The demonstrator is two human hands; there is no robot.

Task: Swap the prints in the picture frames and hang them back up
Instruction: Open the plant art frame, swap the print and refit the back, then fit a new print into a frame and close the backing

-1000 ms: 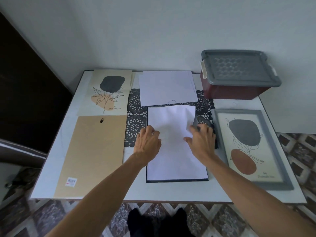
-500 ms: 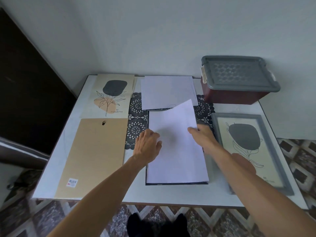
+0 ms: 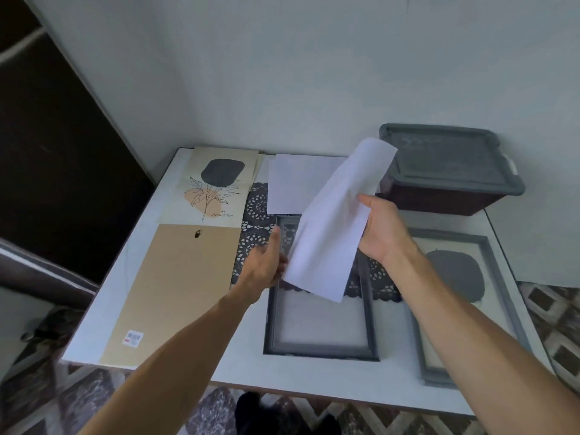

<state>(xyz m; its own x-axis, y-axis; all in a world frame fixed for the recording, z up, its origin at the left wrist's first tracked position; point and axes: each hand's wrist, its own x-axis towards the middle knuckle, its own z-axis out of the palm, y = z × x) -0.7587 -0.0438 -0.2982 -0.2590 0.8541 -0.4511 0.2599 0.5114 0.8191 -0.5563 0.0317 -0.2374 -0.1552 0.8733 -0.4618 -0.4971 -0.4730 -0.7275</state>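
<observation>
My right hand (image 3: 381, 229) grips a white sheet of paper (image 3: 332, 227) by its right edge and holds it tilted above the table. My left hand (image 3: 266, 265) is open, fingers by the sheet's lower left edge. Below lies an empty grey picture frame (image 3: 320, 348), its glass showing. A second grey frame (image 3: 502, 274) with a print of a dark blob lies at the right, partly behind my right arm. A loose plant print (image 3: 213, 186) lies at the far left, with a brown backing board (image 3: 175, 287) in front of it.
Another white sheet (image 3: 298, 180) lies flat at the back centre on a black lace mat (image 3: 255, 215). A dark red storage box with a grey lid (image 3: 445, 161) stands at the back right against the wall. The white table (image 3: 314, 381) ends near me over patterned floor.
My right hand has lifted the white sheet off the middle frame and raised it, uncovering the empty frame. My left hand has come off the sheet and opened.
</observation>
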